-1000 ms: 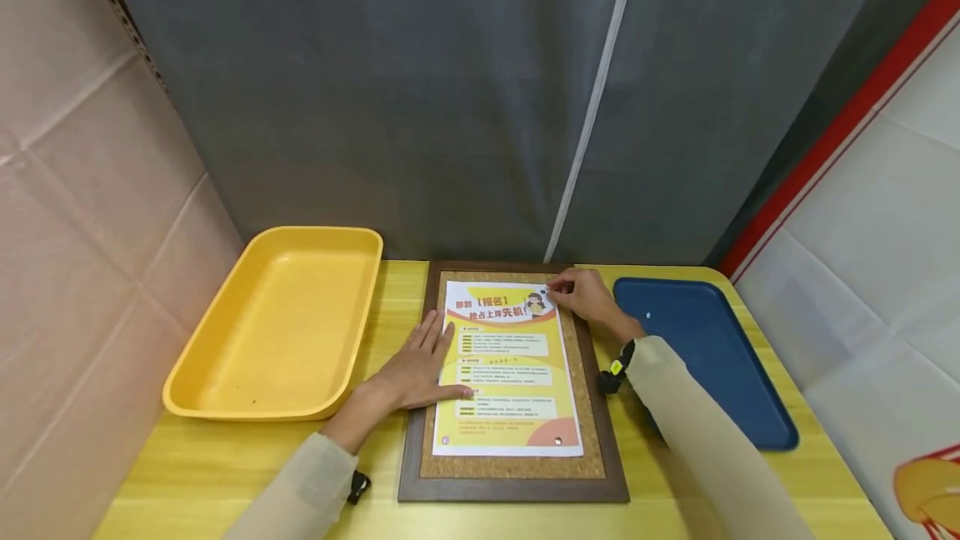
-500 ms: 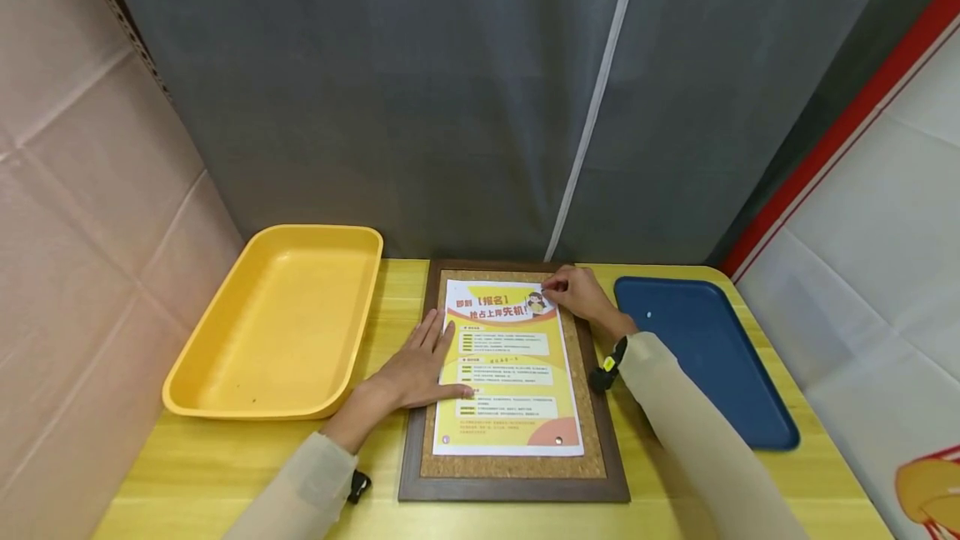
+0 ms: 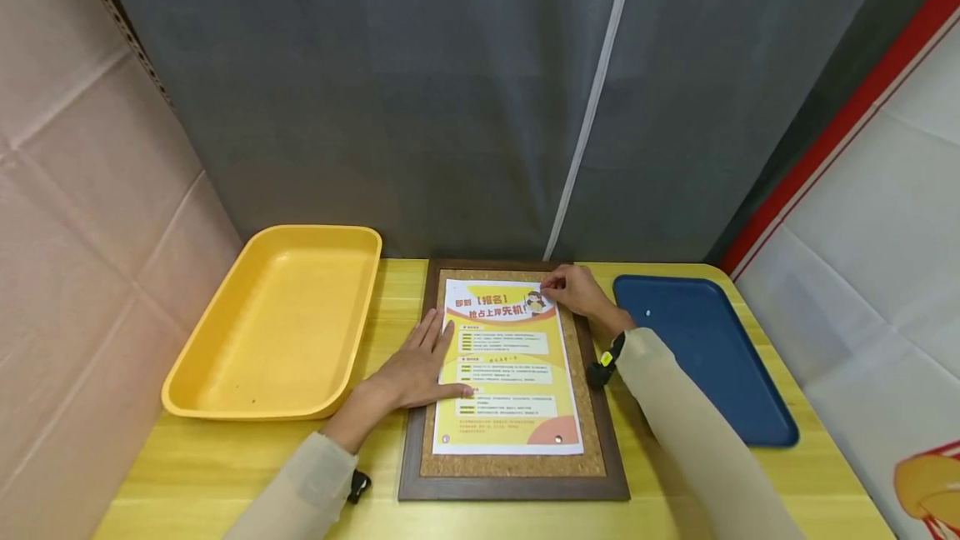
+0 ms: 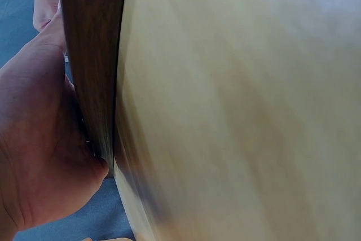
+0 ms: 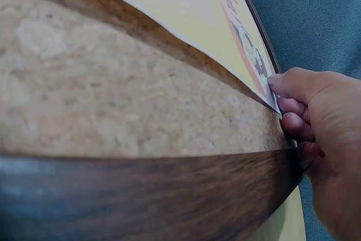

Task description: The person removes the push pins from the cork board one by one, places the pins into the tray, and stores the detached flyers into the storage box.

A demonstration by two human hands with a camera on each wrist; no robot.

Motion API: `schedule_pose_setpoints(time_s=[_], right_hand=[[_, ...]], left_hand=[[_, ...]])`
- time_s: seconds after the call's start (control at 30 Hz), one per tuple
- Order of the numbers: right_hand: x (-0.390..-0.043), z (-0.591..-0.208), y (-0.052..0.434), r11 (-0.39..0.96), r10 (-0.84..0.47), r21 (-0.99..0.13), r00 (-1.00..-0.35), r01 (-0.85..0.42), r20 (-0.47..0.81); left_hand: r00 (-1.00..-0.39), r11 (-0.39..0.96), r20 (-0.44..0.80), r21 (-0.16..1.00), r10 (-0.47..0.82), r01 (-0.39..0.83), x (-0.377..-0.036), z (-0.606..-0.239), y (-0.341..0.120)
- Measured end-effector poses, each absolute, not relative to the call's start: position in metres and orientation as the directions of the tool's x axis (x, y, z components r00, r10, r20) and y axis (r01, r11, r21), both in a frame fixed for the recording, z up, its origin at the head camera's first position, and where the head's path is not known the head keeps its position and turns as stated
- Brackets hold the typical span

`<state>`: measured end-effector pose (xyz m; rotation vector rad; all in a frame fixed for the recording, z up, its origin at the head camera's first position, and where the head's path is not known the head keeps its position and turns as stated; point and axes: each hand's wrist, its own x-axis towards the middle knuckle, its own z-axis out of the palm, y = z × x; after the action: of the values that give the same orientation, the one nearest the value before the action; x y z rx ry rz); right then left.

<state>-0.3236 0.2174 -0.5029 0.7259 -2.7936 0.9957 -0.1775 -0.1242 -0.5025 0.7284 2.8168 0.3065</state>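
In the head view a printed yellow and white poster [image 3: 506,373] lies on a brown-framed cork board [image 3: 525,466]. My left hand [image 3: 415,367] rests flat over the poster's left edge and the frame, fingers spread. My right hand [image 3: 576,288] has its thumb and curled fingers at the poster's top right corner, pinching at a thumbtack that the fingertips hide. In the right wrist view the thumb [image 5: 290,82] lies on the paper's corner, and the long edge of the paper stands a little off the cork. Thumbtacks sit near both bottom corners, one silvery tack [image 3: 558,440] at the right.
A deep yellow tray [image 3: 369,319] stands left of the board. To the right lies a shallow blue tray [image 3: 720,357] with a small white bit in it. A grey curtain [image 3: 405,107] hangs right behind the table [image 3: 180,473].
My right hand has shifted slightly left over the top right corner, covering a dark tack visible beside the fingertips earlier. The left hand and the board have stayed in place.
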Motion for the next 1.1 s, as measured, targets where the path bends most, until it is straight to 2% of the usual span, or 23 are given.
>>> schedule_pose_setpoints(time_s=[0.5,1.1], right_hand=[[-0.3245,-0.5038,0.2132,0.684,-0.368,-0.627,-0.918,-0.374,0.147],[-0.3214,-0.5058,0.2168,0.659,-0.355,-0.639,-0.913,-0.397,0.200]], left_hand=[[-0.855,0.857,-0.152,0.248,0.496,0.452,-0.1762,-0.4997,-0.1249],[-0.850,0.852,-0.151,0.247,0.504,0.461,-0.1761,-0.4980,-0.1242]])
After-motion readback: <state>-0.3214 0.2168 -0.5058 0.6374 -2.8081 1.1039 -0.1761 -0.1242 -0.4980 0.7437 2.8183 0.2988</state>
